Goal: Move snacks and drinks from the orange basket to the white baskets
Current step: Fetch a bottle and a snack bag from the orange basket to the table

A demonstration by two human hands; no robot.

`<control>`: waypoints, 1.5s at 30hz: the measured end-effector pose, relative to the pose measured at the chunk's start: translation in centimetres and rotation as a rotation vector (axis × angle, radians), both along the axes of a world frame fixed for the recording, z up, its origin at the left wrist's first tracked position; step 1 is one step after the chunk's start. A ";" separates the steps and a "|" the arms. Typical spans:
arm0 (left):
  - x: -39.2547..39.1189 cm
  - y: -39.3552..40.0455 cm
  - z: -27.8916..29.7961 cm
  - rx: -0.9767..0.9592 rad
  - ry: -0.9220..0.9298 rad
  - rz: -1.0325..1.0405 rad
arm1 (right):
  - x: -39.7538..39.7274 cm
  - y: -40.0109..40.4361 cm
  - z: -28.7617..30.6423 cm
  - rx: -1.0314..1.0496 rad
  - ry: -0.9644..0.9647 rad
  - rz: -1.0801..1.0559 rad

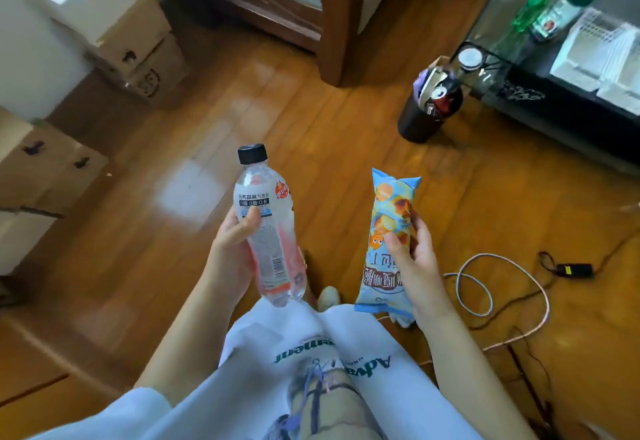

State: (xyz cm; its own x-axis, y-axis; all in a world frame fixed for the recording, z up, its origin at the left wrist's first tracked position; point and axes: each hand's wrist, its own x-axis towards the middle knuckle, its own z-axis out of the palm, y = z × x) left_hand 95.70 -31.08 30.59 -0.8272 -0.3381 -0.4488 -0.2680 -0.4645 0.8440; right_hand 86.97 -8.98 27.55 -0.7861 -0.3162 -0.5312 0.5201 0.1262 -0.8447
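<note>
My left hand [231,249] grips a clear plastic drink bottle [268,231] with a black cap and a pink-and-white label, held upright above the wooden floor. My right hand [414,259] holds a long light-blue snack packet [388,231] with orange pictures, also upright. Both are in front of my body at the middle of the head view. White baskets [595,55] stand on a dark glass table at the upper right, well away from both hands. No orange basket is in view.
A dark bin [427,110] with rubbish stands on the floor beside the table. Green and clear bottles [550,3] stand on the table. Cardboard boxes [135,48] line the left side. Cables [502,287] lie on the floor at the right. A wooden chair [277,6] stands at the back.
</note>
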 end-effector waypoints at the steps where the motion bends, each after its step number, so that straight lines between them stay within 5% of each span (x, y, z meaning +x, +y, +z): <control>1: -1.6 0.5 -0.1 0.006 -0.007 -0.033 | -0.8 1.0 -0.2 0.001 -0.007 -0.040; 11: -19.8 4.6 -2.0 0.018 0.007 -0.355 | -11.5 6.5 -1.0 -0.061 0.020 -0.406; 26: -45.9 9.0 0.1 0.011 0.003 -0.600 | -29.7 9.4 1.4 0.008 0.033 -0.671; 36: -56.9 15.8 -1.2 0.005 -0.026 -0.590 | -41.0 17.1 -0.7 0.042 0.010 -0.701; 45: -67.6 23.9 0.6 -0.054 0.006 -0.488 | -54.9 25.5 0.6 0.024 0.062 -0.485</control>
